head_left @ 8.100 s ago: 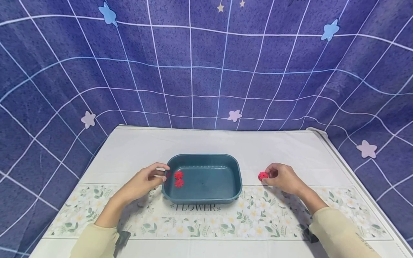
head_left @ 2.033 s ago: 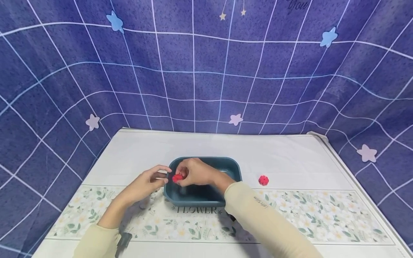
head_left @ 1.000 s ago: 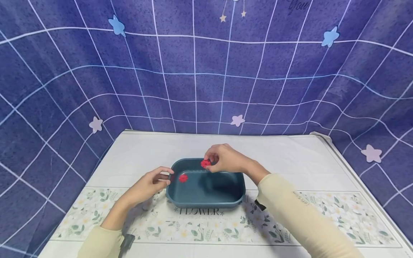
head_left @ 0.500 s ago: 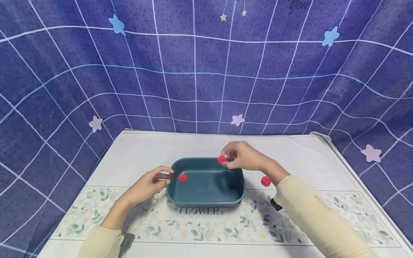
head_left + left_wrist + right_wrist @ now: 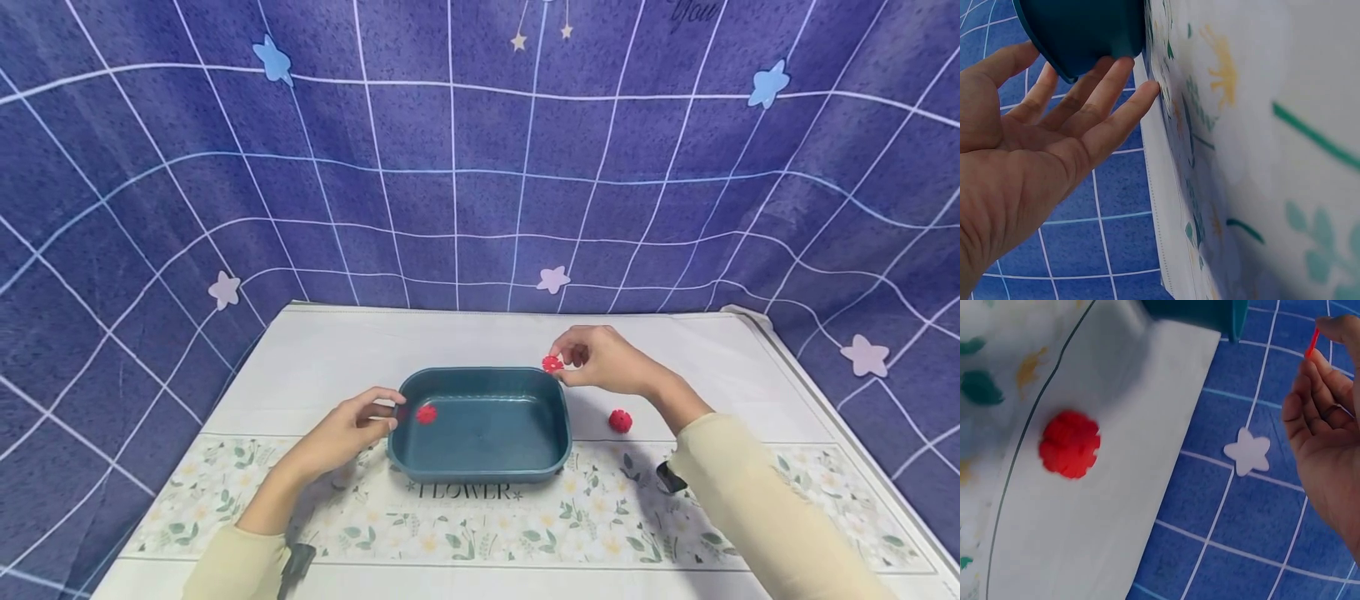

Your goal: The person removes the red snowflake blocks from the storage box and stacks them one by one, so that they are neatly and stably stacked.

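Note:
My right hand point(image 5: 611, 360) pinches a red snowflake-shaped plastic disc point(image 5: 552, 364) between thumb and fingers, above the right end of a dark teal bin point(image 5: 480, 477). Edge-on in the right wrist view, the held disc point(image 5: 1313, 344) looks thin. Another red disc point(image 5: 426, 414) lies inside the bin, toward its left end. On the table right of the bin sits a thicker red piece point(image 5: 620, 421), which looks like discs joined together point(image 5: 1070, 445). My left hand point(image 5: 347, 431) rests its fingertips against the bin's left end; the left wrist view shows those fingers mostly straight.
A white table point(image 5: 337, 342) carries a floral printed strip point(image 5: 517, 533) with lettering along its front part. Behind it hangs a blue grid-patterned curtain point(image 5: 480, 200) with stars. Dark straps show at both sleeve cuffs.
The right hand has set the thicker red piece on the table, picked one of two discs from the bin and carried it up and right. The left hand stays at the bin.

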`<state>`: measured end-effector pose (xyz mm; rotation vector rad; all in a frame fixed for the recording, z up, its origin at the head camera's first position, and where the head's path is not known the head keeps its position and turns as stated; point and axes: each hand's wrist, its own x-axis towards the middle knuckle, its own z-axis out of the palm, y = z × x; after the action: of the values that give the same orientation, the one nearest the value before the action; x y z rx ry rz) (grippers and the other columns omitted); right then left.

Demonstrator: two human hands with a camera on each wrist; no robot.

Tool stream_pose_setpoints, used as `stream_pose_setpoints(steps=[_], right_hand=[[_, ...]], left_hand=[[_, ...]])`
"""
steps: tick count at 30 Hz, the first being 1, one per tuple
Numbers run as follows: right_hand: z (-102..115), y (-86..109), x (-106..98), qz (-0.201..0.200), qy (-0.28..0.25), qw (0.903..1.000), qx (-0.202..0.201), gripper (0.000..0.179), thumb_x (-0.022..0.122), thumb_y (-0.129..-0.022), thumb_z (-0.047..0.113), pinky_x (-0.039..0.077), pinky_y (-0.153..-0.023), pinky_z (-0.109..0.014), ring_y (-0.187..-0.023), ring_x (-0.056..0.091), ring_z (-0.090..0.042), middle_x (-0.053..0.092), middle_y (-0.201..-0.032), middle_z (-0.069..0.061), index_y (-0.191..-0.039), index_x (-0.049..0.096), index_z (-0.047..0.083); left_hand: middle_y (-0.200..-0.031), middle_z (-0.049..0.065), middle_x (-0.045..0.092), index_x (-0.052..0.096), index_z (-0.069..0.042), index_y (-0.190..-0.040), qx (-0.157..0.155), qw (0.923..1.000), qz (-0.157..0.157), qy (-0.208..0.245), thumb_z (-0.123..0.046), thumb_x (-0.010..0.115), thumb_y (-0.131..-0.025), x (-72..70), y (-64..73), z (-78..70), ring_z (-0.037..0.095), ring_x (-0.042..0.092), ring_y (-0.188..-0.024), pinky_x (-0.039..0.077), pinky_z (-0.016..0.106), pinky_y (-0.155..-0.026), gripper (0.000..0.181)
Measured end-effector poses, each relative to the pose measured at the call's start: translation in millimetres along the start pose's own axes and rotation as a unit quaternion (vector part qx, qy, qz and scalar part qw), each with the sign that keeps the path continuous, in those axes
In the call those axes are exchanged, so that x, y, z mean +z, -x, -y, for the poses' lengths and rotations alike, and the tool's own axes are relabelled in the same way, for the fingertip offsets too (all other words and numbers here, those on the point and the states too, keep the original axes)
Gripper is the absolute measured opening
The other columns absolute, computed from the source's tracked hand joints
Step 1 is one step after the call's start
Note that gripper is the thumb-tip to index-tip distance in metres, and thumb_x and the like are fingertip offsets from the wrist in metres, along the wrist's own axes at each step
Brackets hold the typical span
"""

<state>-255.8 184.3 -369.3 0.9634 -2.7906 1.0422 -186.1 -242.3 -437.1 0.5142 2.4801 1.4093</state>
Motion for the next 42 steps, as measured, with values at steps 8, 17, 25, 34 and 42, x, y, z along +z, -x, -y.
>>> stream_pose_setpoints(steps=[8, 17, 25, 34, 42], right_hand=[[-19, 19.4, -9, -0.007, 0.017, 0.9995, 0.025, 0.019, 0.082, -0.08, 0.01, 0.055, -0.074, -0.026, -0.078, 0.061, -0.016, 0.068, -0.081, 0.003, -0.098, 0.076, 0.012], [-41, 46.5, -14, -0.008, 0.031, 0.9983, 0.048, 0.017, 0.081, -0.08, 0.007, 0.055, -0.074, -0.025, -0.078, 0.061, -0.014, 0.067, -0.08, 0.004, -0.097, 0.075, 0.01], [-56, 69.2, -8, -0.007, 0.041, 0.9968, 0.069, 0.017, 0.081, -0.078, 0.007, 0.051, -0.069, -0.022, -0.076, 0.058, -0.009, 0.065, -0.078, 0.004, -0.094, 0.074, 0.01], [-70, 90.0, 2, -0.011, 0.034, 0.9943, 0.101, 0.016, 0.084, -0.081, 0.012, 0.046, -0.064, -0.021, -0.071, 0.054, -0.003, 0.064, -0.076, 0.005, -0.092, 0.073, 0.009], [-74, 100.2, 13, -0.023, 0.033, 0.9893, 0.14, 0.017, 0.083, -0.082, 0.013, 0.047, -0.064, -0.021, -0.071, 0.055, -0.006, 0.065, -0.078, 0.002, -0.094, 0.072, 0.007]], left_hand=[[-0.144, 0.024, 0.059, 0.051, -0.009, -0.144, 0.0, 1.0, 0.002, -0.004, -0.026, 0.06, -0.106, -0.4, -0.6, 0.3, 0.041, 0.062, -0.129, 0.057, 0.05, -0.098, 0.042], [-0.145, 0.025, 0.058, 0.052, -0.009, -0.143, 0.001, 1.0, -0.002, -0.003, -0.025, 0.06, -0.106, 0.3, -0.6, 0.5, 0.042, 0.062, -0.129, 0.056, 0.052, -0.099, 0.041], [-0.145, 0.025, 0.058, 0.052, -0.009, -0.143, -0.003, 1.0, -0.003, 0.0, -0.025, 0.06, -0.106, 1.1, -0.4, 0.3, 0.042, 0.062, -0.13, 0.056, 0.052, -0.1, 0.041], [-0.145, 0.023, 0.059, 0.053, -0.011, -0.142, -0.003, 1.0, -0.006, -0.005, -0.025, 0.061, -0.106, 1.3, -1.3, 0.3, 0.041, 0.062, -0.13, 0.056, 0.052, -0.1, 0.04], [-0.146, 0.022, 0.058, 0.053, -0.012, -0.143, -0.008, 0.9999, -0.005, -0.009, -0.027, 0.061, -0.106, -0.1, -0.6, 0.6, 0.04, 0.063, -0.129, 0.056, 0.052, -0.099, 0.041]])
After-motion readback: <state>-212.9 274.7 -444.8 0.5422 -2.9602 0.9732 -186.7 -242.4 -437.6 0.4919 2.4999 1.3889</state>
